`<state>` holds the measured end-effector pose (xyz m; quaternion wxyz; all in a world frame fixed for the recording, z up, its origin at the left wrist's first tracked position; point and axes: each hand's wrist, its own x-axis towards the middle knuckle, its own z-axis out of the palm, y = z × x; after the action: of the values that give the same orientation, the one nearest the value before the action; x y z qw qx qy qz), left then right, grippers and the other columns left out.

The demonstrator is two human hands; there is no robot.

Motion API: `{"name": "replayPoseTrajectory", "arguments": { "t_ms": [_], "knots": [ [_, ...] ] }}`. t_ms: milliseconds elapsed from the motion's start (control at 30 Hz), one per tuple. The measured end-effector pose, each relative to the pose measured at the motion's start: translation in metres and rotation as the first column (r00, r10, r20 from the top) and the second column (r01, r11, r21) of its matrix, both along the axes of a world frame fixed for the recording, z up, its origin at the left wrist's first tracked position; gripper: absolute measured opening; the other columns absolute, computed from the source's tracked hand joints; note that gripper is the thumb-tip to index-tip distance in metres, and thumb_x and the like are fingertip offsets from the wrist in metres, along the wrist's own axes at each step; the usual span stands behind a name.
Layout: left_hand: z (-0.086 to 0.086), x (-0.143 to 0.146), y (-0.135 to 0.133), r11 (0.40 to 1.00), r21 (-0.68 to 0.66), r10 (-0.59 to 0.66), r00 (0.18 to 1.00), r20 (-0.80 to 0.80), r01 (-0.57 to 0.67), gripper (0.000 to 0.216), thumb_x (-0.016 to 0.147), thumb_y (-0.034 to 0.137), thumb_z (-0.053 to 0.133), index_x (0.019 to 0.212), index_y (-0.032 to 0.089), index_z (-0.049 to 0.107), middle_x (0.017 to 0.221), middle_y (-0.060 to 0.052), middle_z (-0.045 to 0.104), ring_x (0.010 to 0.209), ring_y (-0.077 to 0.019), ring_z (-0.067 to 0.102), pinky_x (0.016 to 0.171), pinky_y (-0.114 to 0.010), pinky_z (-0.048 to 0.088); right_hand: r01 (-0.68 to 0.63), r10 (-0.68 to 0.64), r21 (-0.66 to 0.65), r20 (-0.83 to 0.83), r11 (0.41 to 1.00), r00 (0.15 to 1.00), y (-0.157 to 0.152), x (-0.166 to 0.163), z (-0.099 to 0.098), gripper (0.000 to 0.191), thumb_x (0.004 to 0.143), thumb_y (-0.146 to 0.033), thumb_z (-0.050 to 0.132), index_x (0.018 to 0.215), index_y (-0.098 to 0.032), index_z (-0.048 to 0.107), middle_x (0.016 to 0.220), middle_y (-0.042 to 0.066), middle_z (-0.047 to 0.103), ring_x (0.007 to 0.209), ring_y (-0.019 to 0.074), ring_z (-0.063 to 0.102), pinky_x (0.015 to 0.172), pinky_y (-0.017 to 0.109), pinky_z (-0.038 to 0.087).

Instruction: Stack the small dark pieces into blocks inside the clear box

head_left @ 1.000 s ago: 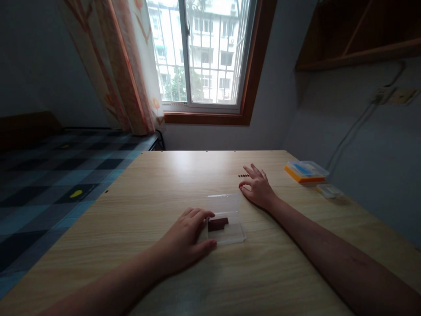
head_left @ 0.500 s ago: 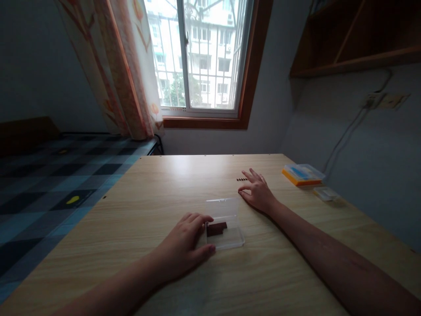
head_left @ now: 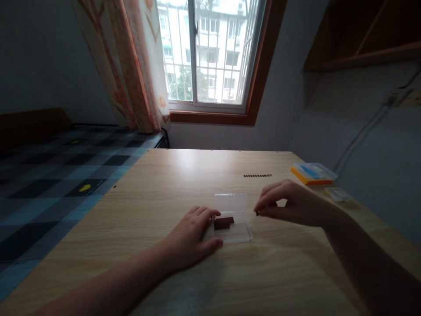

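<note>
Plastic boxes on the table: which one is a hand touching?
The open clear box holding dark brown pieces: the left hand touches its left end. The orange-based box and small clear box lie farther right, untouched.

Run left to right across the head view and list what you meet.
Checked bedspread, left hand, open clear box, small dark piece pinched by the right hand, small translucent case.

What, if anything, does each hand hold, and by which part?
The right hand pinches a dark piece; which part is too small to tell. The left hand holds the clear box by its left side.
</note>
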<state>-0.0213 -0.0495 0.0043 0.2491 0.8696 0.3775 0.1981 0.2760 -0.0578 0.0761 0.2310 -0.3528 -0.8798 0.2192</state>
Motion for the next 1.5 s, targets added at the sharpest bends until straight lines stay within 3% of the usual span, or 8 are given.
{"name": "replayPoseTrajectory", "arguments": {
  "t_ms": [100,333,633,1000,1500],
  "knots": [
    [-0.001,0.000,0.001,1.000,0.009,-0.007,1.000,0.000,0.007,0.047,0.079,0.030,0.074,0.122,0.022,0.059,0.121,-0.008,0.063,0.114,-0.0283,0.055,0.101,-0.045,0.045,-0.051,0.063,-0.073,0.165,0.996,0.984,-0.004,-0.025,-0.017,0.017,0.086,-0.017,0.065,0.094,-0.022,0.079,0.079,0.000,0.072,0.062,0.0077,0.060,0.060,0.019,0.044],
    [-0.002,0.000,0.002,1.000,0.016,-0.014,1.000,0.000,0.014,0.047,0.079,0.029,0.074,0.122,0.022,0.059,0.121,-0.008,0.063,0.115,-0.0284,0.055,0.100,-0.044,0.045,0.055,-0.068,0.048,0.331,0.997,0.941,-0.002,-0.045,-0.046,0.017,0.084,-0.019,0.065,0.088,-0.027,0.079,0.079,-0.001,0.074,0.066,0.0099,0.062,0.062,0.021,0.038],
    [-0.004,-0.002,0.001,0.999,0.026,-0.020,1.000,0.010,0.020,0.046,0.079,0.030,0.073,0.122,0.023,0.058,0.120,-0.008,0.064,0.114,-0.0286,0.055,0.100,-0.045,0.045,0.081,-0.104,0.079,0.360,0.994,0.927,-0.001,-0.044,-0.047,0.018,0.087,-0.022,0.062,0.090,-0.028,0.079,0.077,-0.002,0.072,0.066,0.0097,0.060,0.061,0.022,0.035],
    [-0.003,-0.001,0.000,1.000,0.025,-0.016,1.000,0.004,0.015,0.047,0.079,0.030,0.074,0.123,0.023,0.058,0.120,-0.008,0.064,0.115,-0.0283,0.054,0.100,-0.045,0.045,-0.048,0.036,0.035,0.300,0.998,0.953,-0.001,-0.039,-0.047,0.023,0.085,-0.016,0.062,0.094,-0.027,0.079,0.079,-0.002,0.070,0.063,0.0072,0.058,0.062,0.020,0.037],
    [-0.001,0.001,0.000,1.000,0.020,-0.020,1.000,0.008,0.020,0.046,0.079,0.031,0.072,0.122,0.023,0.059,0.119,-0.008,0.064,0.114,-0.0292,0.055,0.100,-0.046,0.045,-0.017,-0.001,0.062,0.270,0.998,0.963,0.004,-0.039,-0.056,0.022,0.092,-0.021,0.057,0.097,-0.024,0.078,0.078,0.001,0.068,0.064,0.0082,0.057,0.062,0.021,0.036]
  ]
}}
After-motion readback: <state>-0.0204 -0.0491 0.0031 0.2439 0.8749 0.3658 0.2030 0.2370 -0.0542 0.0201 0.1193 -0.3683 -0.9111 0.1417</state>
